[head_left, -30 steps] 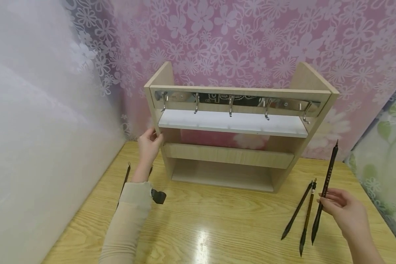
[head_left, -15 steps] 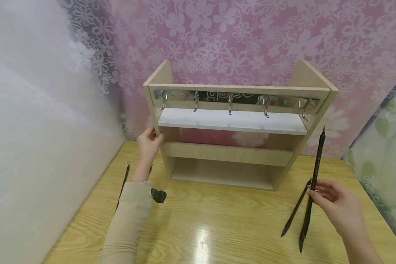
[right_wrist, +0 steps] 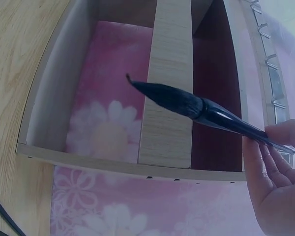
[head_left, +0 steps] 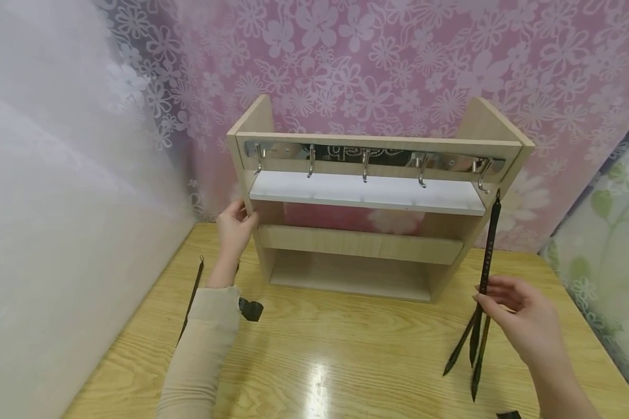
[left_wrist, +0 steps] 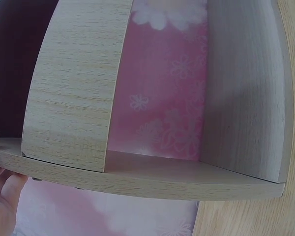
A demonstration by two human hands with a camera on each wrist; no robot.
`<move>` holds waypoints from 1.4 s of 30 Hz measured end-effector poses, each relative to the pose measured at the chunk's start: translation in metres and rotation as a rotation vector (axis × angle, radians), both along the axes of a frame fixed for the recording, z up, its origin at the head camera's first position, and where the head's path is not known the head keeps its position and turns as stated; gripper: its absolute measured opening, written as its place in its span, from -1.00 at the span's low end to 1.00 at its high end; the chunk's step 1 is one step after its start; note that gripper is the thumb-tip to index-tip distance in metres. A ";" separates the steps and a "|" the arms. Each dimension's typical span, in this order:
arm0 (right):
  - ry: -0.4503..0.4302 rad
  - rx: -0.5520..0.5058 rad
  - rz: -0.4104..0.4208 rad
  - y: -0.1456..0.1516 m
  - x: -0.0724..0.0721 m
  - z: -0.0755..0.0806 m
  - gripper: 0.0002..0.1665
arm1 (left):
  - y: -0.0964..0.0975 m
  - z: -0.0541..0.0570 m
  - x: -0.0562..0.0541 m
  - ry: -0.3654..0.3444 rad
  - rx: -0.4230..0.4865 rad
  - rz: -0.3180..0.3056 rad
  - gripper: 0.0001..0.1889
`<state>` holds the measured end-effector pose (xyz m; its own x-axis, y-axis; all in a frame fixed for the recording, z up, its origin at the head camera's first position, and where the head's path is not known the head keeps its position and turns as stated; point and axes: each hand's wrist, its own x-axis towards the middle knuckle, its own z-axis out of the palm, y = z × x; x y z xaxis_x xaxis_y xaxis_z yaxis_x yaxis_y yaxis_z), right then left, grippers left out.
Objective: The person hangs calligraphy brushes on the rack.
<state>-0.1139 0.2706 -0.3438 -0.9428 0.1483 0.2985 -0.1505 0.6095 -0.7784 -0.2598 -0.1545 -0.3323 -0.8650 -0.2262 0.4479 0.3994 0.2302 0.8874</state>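
Upright in front of the rack's right side is a dark calligraphy brush, bristles down, pinched at the middle of its handle by my right hand. Its hanging loop comes close below the rightmost metal hook. In the right wrist view the black bristle head juts out beyond the thumb and fingers. My left hand grips the left side panel of the pale wooden rack; fingers show along that panel's edge in the left wrist view.
Two more brushes, one with a dark handle and one brownish, lie on the wooden table behind the held brush. Another thin brush lies left of the left sleeve. White wall borders the left side.
My right hand has carried the brush left and up, from beside the rack toward its rightmost hook. The left hand keeps its grip on the side panel.
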 end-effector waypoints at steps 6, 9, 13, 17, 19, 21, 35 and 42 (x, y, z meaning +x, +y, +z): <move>0.013 0.024 0.008 -0.004 -0.003 0.002 -0.56 | -0.001 -0.002 -0.002 0.006 0.009 -0.007 -0.62; 0.017 0.009 0.023 -0.005 -0.003 0.001 -0.57 | -0.001 -0.002 -0.002 0.015 0.005 -0.009 -0.62; 0.014 0.001 0.027 -0.006 -0.004 0.001 -0.58 | 0.000 -0.002 -0.002 0.022 0.000 -0.012 -0.62; 0.000 0.010 0.018 -0.005 -0.005 0.001 -0.57 | 0.001 -0.001 -0.001 0.026 -0.006 -0.012 -0.64; -0.010 0.013 0.017 -0.005 -0.005 0.002 -0.56 | 0.001 -0.001 -0.001 0.025 -0.006 -0.011 -0.64; -0.015 0.015 0.016 -0.006 -0.005 0.002 -0.56 | 0.001 -0.002 -0.001 0.021 -0.003 -0.013 -0.63; -0.031 0.010 0.034 -0.008 -0.010 0.003 -0.55 | -0.001 -0.004 -0.002 0.032 0.015 -0.012 -0.64; -0.023 0.025 0.035 -0.008 -0.010 0.002 -0.56 | 0.000 -0.003 -0.001 0.027 0.009 -0.007 -0.63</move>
